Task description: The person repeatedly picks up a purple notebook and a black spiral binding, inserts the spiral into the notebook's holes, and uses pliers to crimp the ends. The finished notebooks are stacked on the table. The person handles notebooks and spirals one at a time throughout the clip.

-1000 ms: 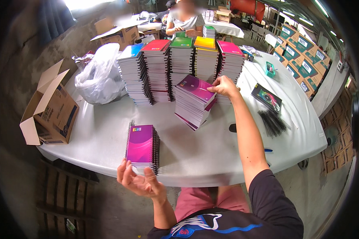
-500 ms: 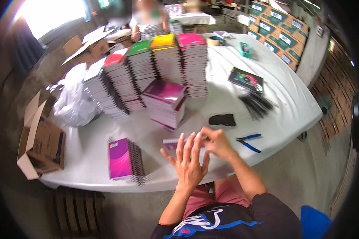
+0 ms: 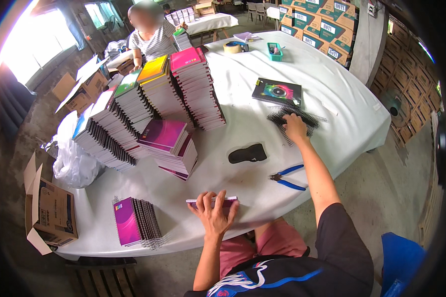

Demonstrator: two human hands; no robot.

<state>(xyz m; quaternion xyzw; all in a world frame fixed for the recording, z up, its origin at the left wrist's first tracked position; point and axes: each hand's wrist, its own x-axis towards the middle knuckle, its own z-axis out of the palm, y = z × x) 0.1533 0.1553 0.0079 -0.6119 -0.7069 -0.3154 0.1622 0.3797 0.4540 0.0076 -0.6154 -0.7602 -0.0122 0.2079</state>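
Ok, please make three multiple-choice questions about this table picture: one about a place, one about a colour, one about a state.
1. Where do the pliers lie?
A. on the white table, between the person's two arms
B. inside the cardboard box
C. on top of the tall notebook stacks

2. What colour are the pliers' handles?
A. red
B. blue
C. yellow

3. What is the right hand doing?
A. holding the pliers
B. resting on the pile of black spiral wires
C. hanging off the table

Answers:
1 A: they lie on the bare table to the right of the flat black pad.
2 B: both handles are blue.
3 B: its fingers lie on the wires, while the left hand presses on a thin purple notebook at the near edge.
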